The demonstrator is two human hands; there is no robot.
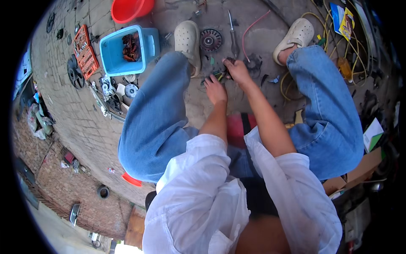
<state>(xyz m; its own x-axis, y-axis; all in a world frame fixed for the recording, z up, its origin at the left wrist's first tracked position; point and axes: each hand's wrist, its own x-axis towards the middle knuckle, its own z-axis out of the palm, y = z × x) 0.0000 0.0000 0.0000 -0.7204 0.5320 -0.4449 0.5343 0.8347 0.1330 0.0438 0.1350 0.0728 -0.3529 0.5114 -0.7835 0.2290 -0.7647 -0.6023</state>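
Observation:
My left hand [216, 89] is low over the ground between my feet, its fingers closed around a small green-and-black piece [218, 76] whose kind I cannot make out. Just to its right, my right hand [239, 72] is curled around something small and dark, mostly hidden by the fingers. The two hands almost meet. Beyond them lie a round dark finned disc [210, 40] and a screwdriver [233, 39] with a dark handle, its shaft pointing away from me. A thin red wire [250, 27] curves to the right of the screwdriver.
Pale clogs [186, 38] are on my feet, either side. Leftward stand a light-blue basin [111, 67] with reddish-brown parts, a red basin [127, 10] and an orange tool case [86, 57]. Loose parts [111, 91] lie near my left knee; yellow hose [357, 51] coils at right.

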